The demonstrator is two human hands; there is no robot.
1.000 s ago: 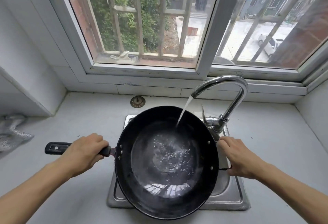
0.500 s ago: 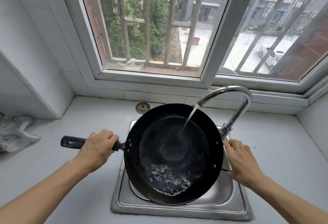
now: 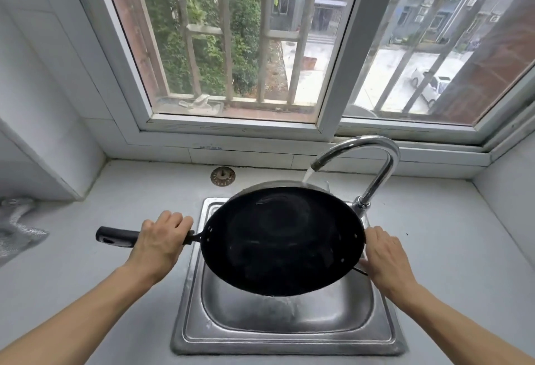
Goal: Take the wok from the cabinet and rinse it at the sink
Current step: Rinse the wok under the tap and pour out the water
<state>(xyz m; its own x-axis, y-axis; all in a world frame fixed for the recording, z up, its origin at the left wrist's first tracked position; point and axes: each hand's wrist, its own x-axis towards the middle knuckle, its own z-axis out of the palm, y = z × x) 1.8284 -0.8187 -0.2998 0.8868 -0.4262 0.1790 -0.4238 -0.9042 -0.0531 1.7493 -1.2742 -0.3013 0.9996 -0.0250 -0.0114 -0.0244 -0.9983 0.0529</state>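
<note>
The black wok (image 3: 282,241) is held tipped over the sink (image 3: 289,333), and water from the tap (image 3: 359,156) lands on its far edge, so I think it should be tipped slowly to let the water run out without splashing the desk (image 3: 86,249). The left hand (image 3: 160,241) has its grip wrapped tight round the long handle (image 3: 115,236). The right hand (image 3: 386,259) has a narrow grip on the small side handle, though I cannot tell just how its fingers lie.

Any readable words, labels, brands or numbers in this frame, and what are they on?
None can be read.
Small dark print on the window frame: too small and blurred to read.
Wok, tap, sink: no markings visible.
</note>
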